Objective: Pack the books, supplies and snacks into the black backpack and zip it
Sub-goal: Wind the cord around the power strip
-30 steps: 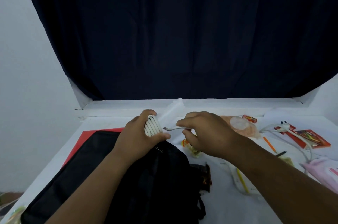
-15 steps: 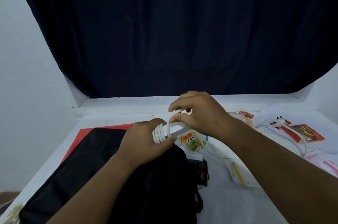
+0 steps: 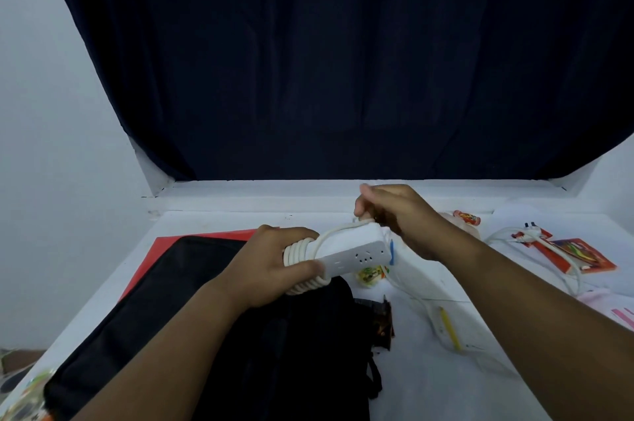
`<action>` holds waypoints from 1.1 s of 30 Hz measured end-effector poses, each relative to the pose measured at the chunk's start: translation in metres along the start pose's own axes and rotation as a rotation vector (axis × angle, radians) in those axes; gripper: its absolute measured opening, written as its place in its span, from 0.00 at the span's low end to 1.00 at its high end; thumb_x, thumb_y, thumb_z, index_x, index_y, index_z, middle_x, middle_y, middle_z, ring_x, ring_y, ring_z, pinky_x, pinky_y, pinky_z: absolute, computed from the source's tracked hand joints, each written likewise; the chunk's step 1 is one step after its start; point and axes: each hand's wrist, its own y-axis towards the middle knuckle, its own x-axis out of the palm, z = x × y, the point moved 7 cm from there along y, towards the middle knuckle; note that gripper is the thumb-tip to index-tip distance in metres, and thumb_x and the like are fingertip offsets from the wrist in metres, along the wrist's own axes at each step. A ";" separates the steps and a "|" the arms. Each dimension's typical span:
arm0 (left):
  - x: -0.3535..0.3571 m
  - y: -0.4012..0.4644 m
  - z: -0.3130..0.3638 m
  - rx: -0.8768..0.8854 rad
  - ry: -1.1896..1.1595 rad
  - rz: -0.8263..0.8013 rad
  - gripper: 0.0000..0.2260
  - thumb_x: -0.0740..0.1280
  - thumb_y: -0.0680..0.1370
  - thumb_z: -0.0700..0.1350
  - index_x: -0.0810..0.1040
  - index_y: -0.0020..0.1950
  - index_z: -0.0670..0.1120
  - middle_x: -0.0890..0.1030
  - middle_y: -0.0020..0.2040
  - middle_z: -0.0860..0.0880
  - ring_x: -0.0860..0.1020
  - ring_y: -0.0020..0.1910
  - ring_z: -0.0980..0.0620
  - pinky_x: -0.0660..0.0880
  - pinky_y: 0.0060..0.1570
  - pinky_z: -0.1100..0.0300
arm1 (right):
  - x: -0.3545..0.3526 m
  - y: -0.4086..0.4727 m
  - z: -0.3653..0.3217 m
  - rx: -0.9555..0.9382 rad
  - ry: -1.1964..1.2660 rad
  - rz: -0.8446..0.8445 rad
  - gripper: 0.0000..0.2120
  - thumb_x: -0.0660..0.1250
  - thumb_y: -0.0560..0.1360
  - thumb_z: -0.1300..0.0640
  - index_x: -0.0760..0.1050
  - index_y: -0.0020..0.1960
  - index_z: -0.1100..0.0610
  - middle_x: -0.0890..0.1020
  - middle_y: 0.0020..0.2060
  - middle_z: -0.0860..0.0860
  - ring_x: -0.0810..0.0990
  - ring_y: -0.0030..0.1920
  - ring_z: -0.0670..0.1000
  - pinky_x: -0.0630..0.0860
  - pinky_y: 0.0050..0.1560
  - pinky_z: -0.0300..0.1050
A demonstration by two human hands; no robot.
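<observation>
The power strip point(image 3: 356, 254) was gripped by the left hand point(image 3: 271, 266) over the black backpack point(image 3: 212, 334) lying on the bench point(image 3: 429, 369), its cord point(image 3: 302, 250) pinched by the right hand point(image 3: 398, 214), while snacks point(image 3: 368, 274) and supplies point(image 3: 576, 254) remained unpacked.

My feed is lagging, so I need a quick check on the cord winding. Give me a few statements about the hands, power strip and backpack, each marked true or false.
1. The left hand grips the white power strip at its cord-wrapped end. True.
2. The right hand rests flat on the table. False: it is raised and pinches the white cord.
3. The power strip is inside the black backpack. False: it is held above it.
4. The cord's plug lies on the table at right. True.
</observation>
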 end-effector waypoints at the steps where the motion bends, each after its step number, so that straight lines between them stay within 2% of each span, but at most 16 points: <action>1: -0.001 0.000 0.000 0.005 -0.054 0.021 0.16 0.71 0.71 0.54 0.84 0.55 0.48 0.86 0.47 0.51 0.84 0.46 0.49 0.81 0.45 0.50 | 0.001 0.000 0.006 0.035 0.058 -0.005 0.22 0.59 0.80 0.44 0.79 0.42 0.61 0.78 0.36 0.56 0.75 0.35 0.49 0.72 0.38 0.39; 3: -0.002 0.001 -0.001 0.012 -0.187 0.067 0.17 0.70 0.72 0.53 0.84 0.57 0.47 0.86 0.49 0.49 0.84 0.49 0.47 0.81 0.47 0.52 | 0.006 -0.003 0.017 0.117 0.165 -0.026 0.25 0.53 0.82 0.43 0.78 0.48 0.62 0.81 0.40 0.56 0.80 0.39 0.51 0.75 0.40 0.42; 5: -0.002 0.003 -0.001 0.014 -0.294 0.109 0.19 0.70 0.72 0.53 0.81 0.60 0.47 0.85 0.52 0.48 0.83 0.51 0.46 0.79 0.48 0.55 | 0.013 -0.007 0.033 0.186 0.261 -0.030 0.26 0.51 0.83 0.41 0.79 0.56 0.59 0.85 0.50 0.56 0.83 0.51 0.54 0.80 0.50 0.52; 6: -0.001 0.004 -0.001 0.005 -0.331 0.125 0.22 0.70 0.72 0.53 0.79 0.64 0.48 0.84 0.55 0.48 0.83 0.52 0.46 0.79 0.47 0.56 | 0.017 -0.007 0.038 0.186 0.267 -0.028 0.24 0.51 0.83 0.41 0.80 0.57 0.55 0.85 0.53 0.56 0.82 0.55 0.55 0.79 0.55 0.59; 8: 0.001 0.004 -0.001 -0.022 -0.417 0.140 0.25 0.69 0.74 0.52 0.73 0.71 0.54 0.82 0.59 0.50 0.83 0.51 0.49 0.79 0.44 0.59 | 0.027 -0.009 0.044 0.167 0.237 -0.055 0.18 0.55 0.78 0.43 0.82 0.53 0.49 0.85 0.52 0.54 0.82 0.54 0.53 0.74 0.62 0.66; 10: 0.003 0.005 0.000 -0.033 -0.488 0.147 0.23 0.65 0.77 0.48 0.72 0.73 0.58 0.82 0.61 0.51 0.83 0.51 0.52 0.79 0.44 0.60 | 0.034 -0.008 0.046 0.154 0.195 -0.077 0.18 0.58 0.73 0.43 0.82 0.51 0.50 0.83 0.49 0.54 0.82 0.50 0.51 0.74 0.62 0.62; 11: 0.003 0.005 0.001 -0.022 -0.489 0.165 0.20 0.64 0.78 0.47 0.74 0.71 0.57 0.83 0.59 0.50 0.83 0.52 0.52 0.79 0.45 0.60 | 0.036 -0.007 0.047 0.140 0.184 -0.080 0.19 0.59 0.74 0.42 0.82 0.51 0.51 0.83 0.48 0.54 0.82 0.49 0.50 0.75 0.60 0.60; 14: 0.000 0.006 -0.002 -0.030 -0.510 0.259 0.14 0.63 0.78 0.47 0.80 0.62 0.50 0.85 0.49 0.48 0.83 0.44 0.49 0.79 0.36 0.60 | 0.035 -0.005 0.043 0.074 0.097 -0.097 0.17 0.57 0.80 0.46 0.82 0.49 0.53 0.83 0.44 0.55 0.81 0.46 0.51 0.75 0.53 0.52; 16: -0.004 0.006 -0.006 -0.050 -0.551 0.323 0.14 0.62 0.79 0.48 0.80 0.61 0.46 0.84 0.45 0.47 0.82 0.40 0.50 0.77 0.34 0.61 | 0.036 -0.005 0.046 0.064 -0.076 -0.125 0.11 0.62 0.77 0.50 0.81 0.46 0.55 0.83 0.45 0.57 0.80 0.44 0.51 0.73 0.49 0.49; 17: -0.007 0.007 -0.007 -0.061 -0.557 0.359 0.14 0.62 0.79 0.48 0.80 0.60 0.45 0.84 0.45 0.47 0.82 0.40 0.50 0.78 0.35 0.60 | 0.036 -0.005 0.052 0.075 -0.162 -0.142 0.09 0.64 0.75 0.52 0.80 0.44 0.55 0.83 0.45 0.58 0.79 0.43 0.50 0.73 0.48 0.48; 19: -0.015 0.008 -0.009 -0.095 -0.530 0.448 0.11 0.63 0.82 0.47 0.81 0.60 0.47 0.84 0.46 0.47 0.83 0.42 0.49 0.79 0.39 0.57 | 0.034 -0.006 0.066 0.099 -0.291 -0.140 0.06 0.66 0.76 0.54 0.77 0.41 0.52 0.83 0.38 0.54 0.79 0.39 0.49 0.74 0.46 0.49; 22: -0.028 0.007 -0.019 -0.142 -0.360 0.567 0.07 0.66 0.82 0.47 0.82 0.57 0.51 0.85 0.47 0.51 0.84 0.45 0.53 0.81 0.44 0.59 | 0.026 -0.009 0.069 0.027 -0.445 -0.060 0.11 0.64 0.80 0.52 0.74 0.38 0.47 0.76 0.31 0.47 0.73 0.32 0.47 0.71 0.38 0.45; 24: -0.031 0.004 -0.025 -0.174 -0.233 0.611 0.06 0.68 0.80 0.50 0.82 0.55 0.53 0.85 0.46 0.54 0.84 0.45 0.56 0.80 0.43 0.63 | 0.025 -0.010 0.058 -0.071 -0.549 -0.043 0.09 0.63 0.81 0.53 0.77 0.42 0.46 0.77 0.32 0.47 0.72 0.32 0.45 0.71 0.38 0.42; 26: -0.032 0.001 -0.028 -0.201 -0.178 0.649 0.06 0.69 0.79 0.51 0.81 0.54 0.52 0.85 0.44 0.56 0.83 0.43 0.59 0.79 0.39 0.66 | 0.025 -0.009 0.048 -0.131 -0.682 -0.028 0.07 0.63 0.81 0.54 0.81 0.50 0.51 0.82 0.39 0.47 0.77 0.37 0.44 0.75 0.41 0.42; 29: -0.029 0.001 -0.027 -0.226 -0.115 0.657 0.07 0.71 0.78 0.53 0.79 0.53 0.53 0.83 0.40 0.57 0.82 0.40 0.64 0.77 0.34 0.71 | 0.028 -0.006 0.032 -0.244 -0.978 0.008 0.11 0.61 0.79 0.53 0.80 0.51 0.56 0.82 0.43 0.50 0.78 0.44 0.50 0.77 0.45 0.50; 33: -0.026 0.005 -0.042 -0.284 0.009 0.550 0.13 0.72 0.75 0.61 0.76 0.55 0.58 0.84 0.42 0.57 0.84 0.39 0.57 0.84 0.40 0.55 | 0.037 -0.010 0.001 -0.400 -1.057 0.000 0.12 0.60 0.77 0.54 0.81 0.49 0.55 0.80 0.40 0.48 0.77 0.43 0.51 0.76 0.42 0.51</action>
